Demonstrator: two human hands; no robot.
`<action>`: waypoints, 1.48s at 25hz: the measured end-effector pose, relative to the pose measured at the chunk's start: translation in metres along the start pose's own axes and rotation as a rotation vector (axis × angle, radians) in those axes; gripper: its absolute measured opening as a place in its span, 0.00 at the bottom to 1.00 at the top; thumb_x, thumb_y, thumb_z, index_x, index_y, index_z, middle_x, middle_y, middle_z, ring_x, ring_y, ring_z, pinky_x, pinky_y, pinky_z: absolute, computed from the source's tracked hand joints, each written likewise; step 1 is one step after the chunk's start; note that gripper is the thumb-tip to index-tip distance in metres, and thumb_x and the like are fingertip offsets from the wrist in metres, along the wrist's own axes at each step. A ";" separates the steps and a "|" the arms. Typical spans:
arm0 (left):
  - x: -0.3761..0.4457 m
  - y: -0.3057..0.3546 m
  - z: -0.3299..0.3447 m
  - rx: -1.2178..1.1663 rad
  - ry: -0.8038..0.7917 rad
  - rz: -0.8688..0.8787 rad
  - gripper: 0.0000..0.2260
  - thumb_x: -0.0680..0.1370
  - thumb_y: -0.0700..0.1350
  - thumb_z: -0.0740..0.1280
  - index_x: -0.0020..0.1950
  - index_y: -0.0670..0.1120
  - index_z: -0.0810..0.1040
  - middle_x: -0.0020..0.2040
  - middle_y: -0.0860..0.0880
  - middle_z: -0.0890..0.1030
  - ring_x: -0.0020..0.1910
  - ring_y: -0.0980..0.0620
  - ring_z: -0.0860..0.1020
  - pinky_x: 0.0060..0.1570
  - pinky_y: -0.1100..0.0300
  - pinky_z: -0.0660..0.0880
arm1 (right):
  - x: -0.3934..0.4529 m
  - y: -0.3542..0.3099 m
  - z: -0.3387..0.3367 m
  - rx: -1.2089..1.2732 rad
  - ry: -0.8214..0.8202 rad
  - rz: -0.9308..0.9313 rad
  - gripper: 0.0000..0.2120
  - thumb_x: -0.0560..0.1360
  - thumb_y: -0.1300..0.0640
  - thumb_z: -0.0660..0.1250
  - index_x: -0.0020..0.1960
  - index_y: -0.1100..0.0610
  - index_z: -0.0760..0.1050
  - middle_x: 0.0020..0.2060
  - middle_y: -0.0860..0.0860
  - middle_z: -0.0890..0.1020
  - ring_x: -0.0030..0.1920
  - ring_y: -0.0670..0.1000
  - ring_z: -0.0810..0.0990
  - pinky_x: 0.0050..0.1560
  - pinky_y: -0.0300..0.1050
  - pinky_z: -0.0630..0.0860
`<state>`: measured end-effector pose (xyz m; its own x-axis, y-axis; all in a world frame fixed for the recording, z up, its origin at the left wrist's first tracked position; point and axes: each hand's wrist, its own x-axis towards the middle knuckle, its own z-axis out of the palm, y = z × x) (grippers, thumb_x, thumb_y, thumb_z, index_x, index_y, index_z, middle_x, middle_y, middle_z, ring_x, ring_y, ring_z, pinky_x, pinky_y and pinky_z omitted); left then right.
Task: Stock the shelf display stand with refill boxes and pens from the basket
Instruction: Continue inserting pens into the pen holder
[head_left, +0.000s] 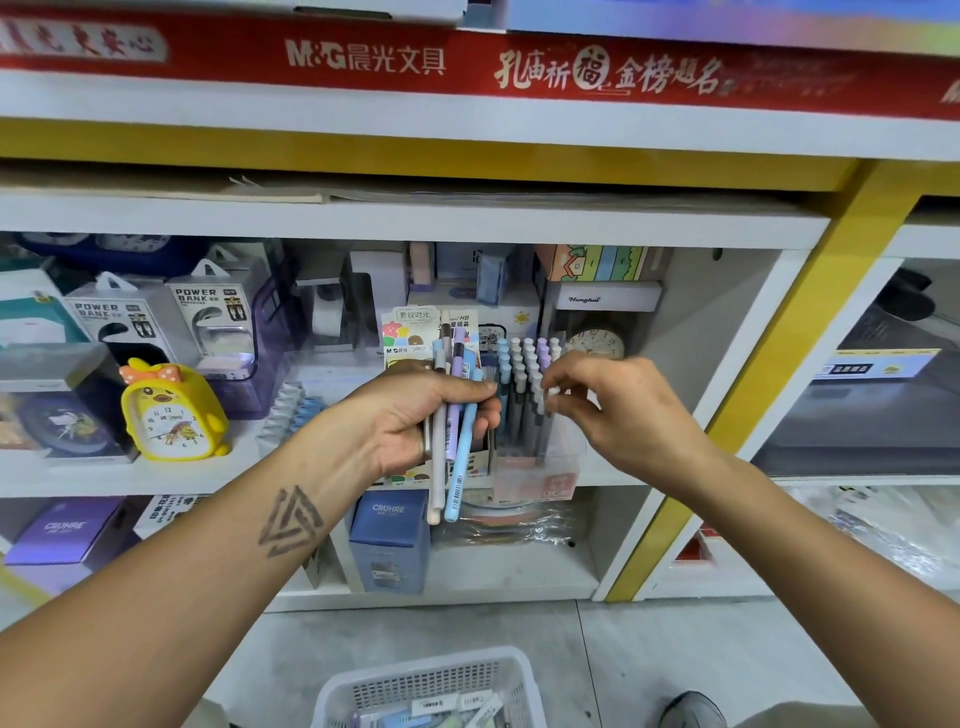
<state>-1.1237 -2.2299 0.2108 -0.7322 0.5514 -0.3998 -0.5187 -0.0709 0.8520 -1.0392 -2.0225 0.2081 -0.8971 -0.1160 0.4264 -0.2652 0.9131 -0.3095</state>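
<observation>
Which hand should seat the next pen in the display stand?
Right, probably. The right hand is at the display stand, fingertips pinching a pen top among the standing pens. The left hand grips the bundle of spare pens, so it is better left supplying them.

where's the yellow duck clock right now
In the head view, the yellow duck clock stands on the middle shelf at the left, below the power bank boxes and left of the left hand.
</observation>
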 end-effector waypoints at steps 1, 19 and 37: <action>0.000 -0.001 0.001 0.005 -0.001 -0.003 0.04 0.74 0.32 0.70 0.48 0.34 0.80 0.38 0.38 0.82 0.34 0.47 0.82 0.31 0.59 0.80 | -0.001 0.000 0.000 0.009 -0.001 -0.022 0.06 0.76 0.56 0.72 0.53 0.53 0.81 0.46 0.48 0.85 0.45 0.51 0.82 0.47 0.54 0.79; 0.001 -0.002 0.004 -0.002 -0.008 -0.017 0.05 0.72 0.33 0.71 0.47 0.35 0.80 0.39 0.38 0.83 0.34 0.47 0.83 0.30 0.59 0.80 | -0.010 0.005 -0.003 0.158 0.058 0.028 0.06 0.73 0.58 0.76 0.50 0.54 0.84 0.43 0.45 0.85 0.43 0.41 0.81 0.45 0.30 0.71; -0.002 -0.003 0.008 0.011 0.004 -0.008 0.04 0.72 0.32 0.71 0.46 0.35 0.80 0.38 0.38 0.83 0.33 0.47 0.82 0.29 0.60 0.79 | -0.008 0.011 -0.005 0.075 0.066 -0.012 0.02 0.74 0.57 0.75 0.46 0.55 0.84 0.40 0.45 0.84 0.40 0.47 0.81 0.43 0.51 0.79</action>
<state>-1.1174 -2.2243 0.2120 -0.7298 0.5483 -0.4083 -0.5197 -0.0569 0.8525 -1.0331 -2.0096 0.2060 -0.8691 -0.0988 0.4847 -0.3041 0.8795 -0.3660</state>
